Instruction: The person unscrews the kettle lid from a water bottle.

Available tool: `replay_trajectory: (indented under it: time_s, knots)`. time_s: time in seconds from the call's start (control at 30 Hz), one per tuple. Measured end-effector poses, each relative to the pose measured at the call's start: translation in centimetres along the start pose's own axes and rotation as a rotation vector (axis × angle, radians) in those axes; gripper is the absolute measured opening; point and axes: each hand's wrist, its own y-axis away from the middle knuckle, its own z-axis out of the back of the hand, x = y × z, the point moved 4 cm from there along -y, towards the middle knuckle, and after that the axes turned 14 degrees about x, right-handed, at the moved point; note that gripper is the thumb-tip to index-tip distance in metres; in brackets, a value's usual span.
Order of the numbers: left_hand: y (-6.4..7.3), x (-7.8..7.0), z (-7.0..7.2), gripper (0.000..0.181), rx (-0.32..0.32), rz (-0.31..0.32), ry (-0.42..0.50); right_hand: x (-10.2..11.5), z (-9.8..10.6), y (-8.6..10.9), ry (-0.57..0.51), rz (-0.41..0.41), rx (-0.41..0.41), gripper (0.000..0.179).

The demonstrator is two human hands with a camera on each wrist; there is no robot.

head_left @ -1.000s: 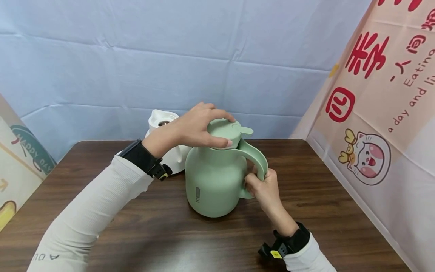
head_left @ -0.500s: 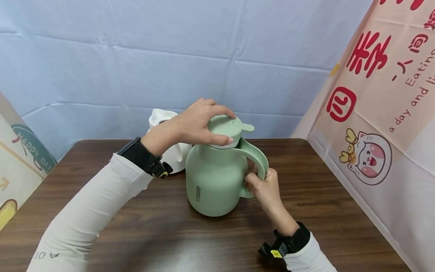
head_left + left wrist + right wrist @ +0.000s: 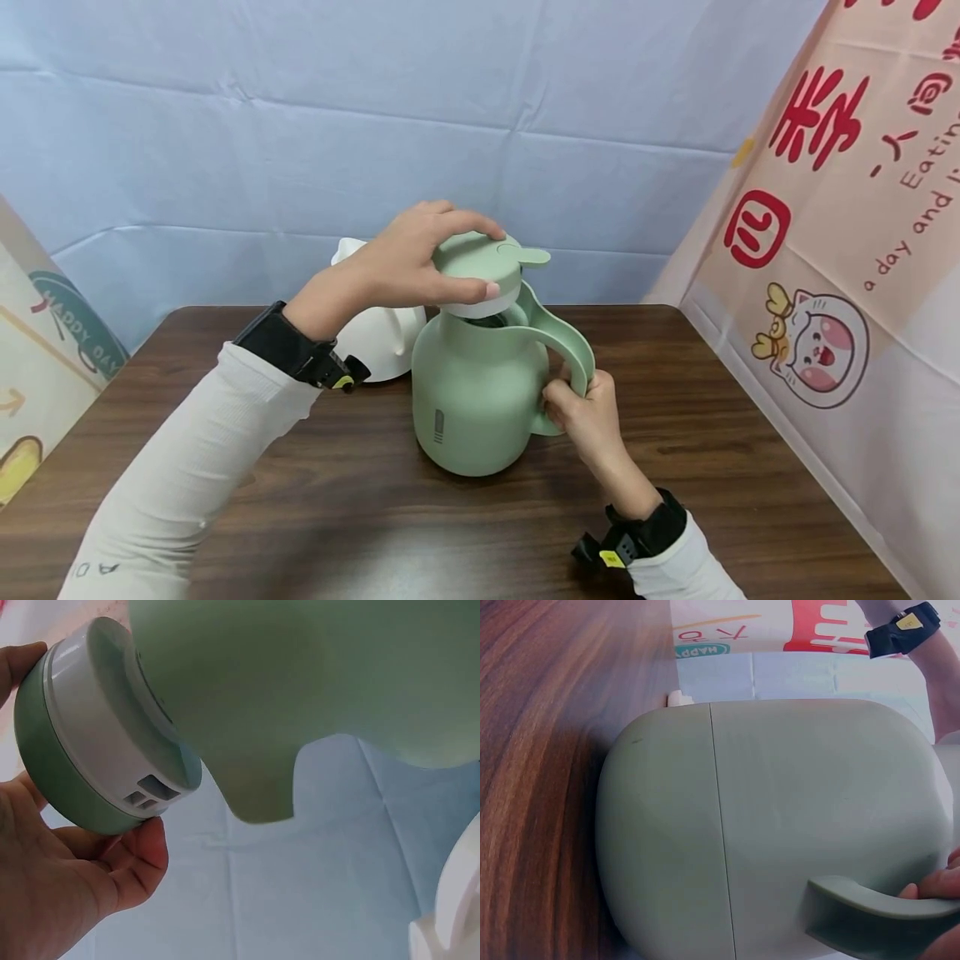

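A pale green thermos jug point(image 3: 480, 400) stands upright on the wooden table, its mouth partly uncovered. My left hand point(image 3: 408, 258) grips the jug's round lid point(image 3: 480, 258), green on top with a white lower band, and holds it raised and tilted above the neck. The left wrist view shows the lid point(image 3: 105, 727) with small slots in its white side, fingers around its green rim, close beside the jug's spout point(image 3: 262, 787). My right hand point(image 3: 588, 417) is wrapped around the lower part of the jug's handle point(image 3: 566, 350); in the right wrist view its fingers point(image 3: 937, 885) curl over that handle.
Behind the jug on the left stands a white pitcher-like vessel point(image 3: 378, 342), partly hidden by my left arm. The dark wooden table point(image 3: 360, 517) ends at a pale blue cloth point(image 3: 375, 125) behind, and a printed cloth point(image 3: 817, 233) hangs along the right.
My left hand has lifted the lid up and slightly left from the jug's neck, exposing part of the opening. My right hand stays on the handle, and the jug remains in place.
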Motion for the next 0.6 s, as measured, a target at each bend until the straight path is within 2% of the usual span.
replay_trajectory:
  time_s: [0.17, 0.37, 0.6]
  knots:
    - [1.0, 0.5, 0.3, 0.047, -0.02, 0.009, 0.028, -0.1, 0.0, 0.0, 0.005, -0.006, -0.004, 0.03]
    - [2.0, 0.9, 0.8, 0.049, -0.08, 0.003, 0.07, -0.1, -0.1, -0.1, -0.004, -0.008, 0.003, 0.029]
    - [2.3, 1.6, 0.6, 0.05, -0.138, 0.007, 0.133, -0.1, 0.0, 0.0, 0.0, -0.007, -0.002, 0.029]
